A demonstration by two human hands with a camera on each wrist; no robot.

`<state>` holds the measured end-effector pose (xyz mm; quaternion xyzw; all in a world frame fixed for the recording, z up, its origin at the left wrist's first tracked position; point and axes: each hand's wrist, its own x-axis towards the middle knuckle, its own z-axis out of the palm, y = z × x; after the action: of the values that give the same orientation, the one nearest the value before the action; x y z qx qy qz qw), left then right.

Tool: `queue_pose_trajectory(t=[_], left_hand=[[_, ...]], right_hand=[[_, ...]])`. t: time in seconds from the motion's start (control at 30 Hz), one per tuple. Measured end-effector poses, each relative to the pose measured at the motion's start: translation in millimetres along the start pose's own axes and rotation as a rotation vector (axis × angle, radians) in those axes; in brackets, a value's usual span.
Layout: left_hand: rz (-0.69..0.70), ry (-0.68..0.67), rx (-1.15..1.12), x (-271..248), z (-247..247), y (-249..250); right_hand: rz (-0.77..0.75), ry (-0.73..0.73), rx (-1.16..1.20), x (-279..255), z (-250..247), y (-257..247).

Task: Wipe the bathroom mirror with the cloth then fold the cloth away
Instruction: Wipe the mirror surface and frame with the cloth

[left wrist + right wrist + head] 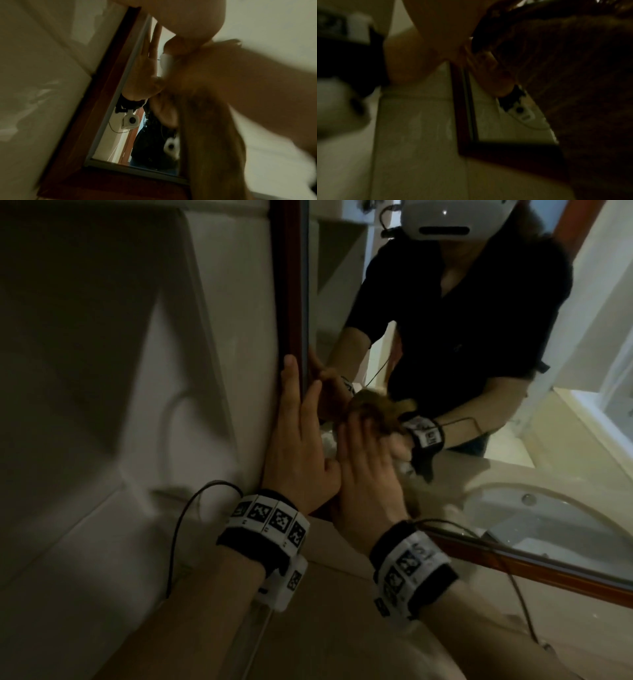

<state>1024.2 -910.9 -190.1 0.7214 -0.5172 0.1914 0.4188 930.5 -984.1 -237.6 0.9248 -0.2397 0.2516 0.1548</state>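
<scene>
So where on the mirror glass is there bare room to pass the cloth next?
The mirror is bare above both hands and rightward along the bottom frame. The lower-left corner is crowded: left hand flat by the frame, right hand pressing the cloth.

A brown, fuzzy cloth (373,409) is pressed flat against the wood-framed mirror (513,412), near its seven-o'clock corner.

Home bathroom, wood-framed wall mirror (445,371) hung on pale glossy wall tiles (102,371), white washbasin (534,508) with a metal drain reflected in the glass, a bright window (616,405) reflected at the right edge
</scene>
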Motion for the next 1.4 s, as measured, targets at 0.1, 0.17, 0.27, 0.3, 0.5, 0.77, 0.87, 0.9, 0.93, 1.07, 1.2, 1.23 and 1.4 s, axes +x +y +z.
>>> queue_pose_trajectory(t=[0.1, 0.17, 0.27, 0.3, 0.5, 0.77, 0.87, 0.9, 0.93, 1.07, 1.2, 1.23, 1.4], left_hand=[[-0.002, 0.001, 0.006, 0.6, -0.8, -0.2], [0.001, -0.008, 0.026, 0.2, -0.3, -0.3], [-0.006, -0.006, 0.043, 0.5, 1.3, -0.1], [-0.006, -0.001, 0.046, 0.5, 1.5, 0.1], [0.027, 0.057, -0.218, 1.6, -3.6, 1.4], [0.046, 0.051, -0.254, 1.8, -6.3, 0.9], [0.036, 0.057, -0.186, 2.2, -3.3, -1.6], [0.030, 0.060, -0.161, 2.2, -1.5, -2.3], [0.025, 0.064, -0.142, 2.2, 0.3, -2.7], [0.015, 0.062, -0.115, 1.3, 0.6, -0.8], [0.013, 0.026, -0.111, -0.1, -7.1, 1.8], [0.008, 0.026, -0.134, -0.7, -9.6, 3.2], [0.067, 0.095, -0.263, 8.0, -37.8, 18.6]], right_hand=[[-0.024, -0.072, -0.051, -42.3, 25.2, 7.9], [0.140, -0.068, -0.046, -63.2, 19.8, 26.9], [0.256, 0.117, -0.038, -62.5, -4.5, 54.4], [0.264, 0.145, -0.022, -52.9, -13.7, 57.4], [0.068, 0.087, -0.002, 13.4, -17.9, 11.4], [0.168, -0.011, -0.055, -67.1, 16.0, 37.7], [0.258, 0.127, -0.059, -60.6, -12.6, 65.7], [0.285, 0.150, -0.044, -49.1, -23.4, 68.3], [0.306, 0.173, -0.017, -35.2, -33.3, 67.4], [0.297, 0.227, 0.070, -2.3, -43.0, 48.6], [0.164, 0.027, -0.056, -41.3, -9.1, 43.0], [0.136, -0.041, -0.075, -56.2, -2.1, 45.9], [0.154, -0.045, -0.059, -70.8, -19.9, 63.9]])
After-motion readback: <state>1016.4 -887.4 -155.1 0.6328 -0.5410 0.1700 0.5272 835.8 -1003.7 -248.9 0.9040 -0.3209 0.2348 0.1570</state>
